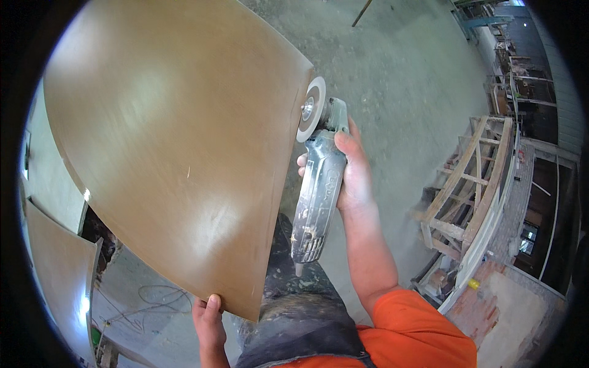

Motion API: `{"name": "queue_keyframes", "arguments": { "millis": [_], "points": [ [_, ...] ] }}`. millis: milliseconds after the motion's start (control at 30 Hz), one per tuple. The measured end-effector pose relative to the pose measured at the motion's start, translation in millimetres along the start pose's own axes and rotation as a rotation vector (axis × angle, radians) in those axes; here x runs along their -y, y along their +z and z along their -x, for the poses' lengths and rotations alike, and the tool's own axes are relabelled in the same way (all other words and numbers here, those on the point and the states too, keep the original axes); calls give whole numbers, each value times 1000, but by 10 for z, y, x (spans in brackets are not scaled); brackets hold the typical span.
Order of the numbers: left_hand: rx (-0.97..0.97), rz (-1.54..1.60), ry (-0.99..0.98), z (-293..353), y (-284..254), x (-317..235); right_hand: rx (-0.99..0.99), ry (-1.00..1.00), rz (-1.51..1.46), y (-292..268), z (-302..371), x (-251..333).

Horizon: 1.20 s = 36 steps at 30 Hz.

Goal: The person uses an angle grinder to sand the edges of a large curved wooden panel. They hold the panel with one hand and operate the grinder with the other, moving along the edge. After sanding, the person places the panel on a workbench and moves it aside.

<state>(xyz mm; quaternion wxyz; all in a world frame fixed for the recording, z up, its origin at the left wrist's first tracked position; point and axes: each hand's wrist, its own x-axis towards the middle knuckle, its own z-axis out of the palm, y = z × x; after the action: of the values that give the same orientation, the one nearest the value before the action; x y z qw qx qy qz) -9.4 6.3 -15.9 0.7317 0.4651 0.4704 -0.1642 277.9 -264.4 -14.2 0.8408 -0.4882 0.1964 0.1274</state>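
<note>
A broad, glossy brown panel [178,147] is held over the concrete floor [399,73], its narrow near corner being set just in front of the person's dark clothing [300,313]; what bears its far end cannot be made out. Near that corner, the panel's left edge is pinched by the left hand [210,320], with the thumb laid on top and the fingers mostly hidden. The body of a dusty angle grinder [318,193] is clasped by the right hand [354,162], and its disc [311,109] is presented at the far part of the panel's right edge; whether contact is made there cannot be told. The panel may be judged thin, fairly stiff and awkward more through breadth than weight; its smooth face could prove slippery and its rim sharp or easily chipped, so it is best gripped at the left edge, well away from the disc. The grinder is probably dense and head-heavy, and should be held by its body, behind the disc. Beyond the panel's left edge, a loose cable [162,300] is strewn on the floor, where a foot might be caught, and a second panel [61,264] is seen farther left. Toward the floor's right side, space is taken up by a slatted wooden frame [469,184].
</note>
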Motion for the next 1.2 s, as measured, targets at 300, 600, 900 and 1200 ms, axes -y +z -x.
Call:
{"name": "queue_keyframes", "arguments": {
  "millis": [300, 600, 900, 1200],
  "points": [
    [54, -20, -47, -198, 80, -105, -22, 23, -9, -71, -5, -47],
    [64, -33, -38, -341, 277, -235, -34, 28, 30, -108, -32, -73],
    [67, -96, -26, -474, 393, -350, -30, 69, -9, -119, -20, -73],
    [91, -106, -47, -632, 530, -362, -15, 108, -79, -211, -12, -137]
  ]
}}
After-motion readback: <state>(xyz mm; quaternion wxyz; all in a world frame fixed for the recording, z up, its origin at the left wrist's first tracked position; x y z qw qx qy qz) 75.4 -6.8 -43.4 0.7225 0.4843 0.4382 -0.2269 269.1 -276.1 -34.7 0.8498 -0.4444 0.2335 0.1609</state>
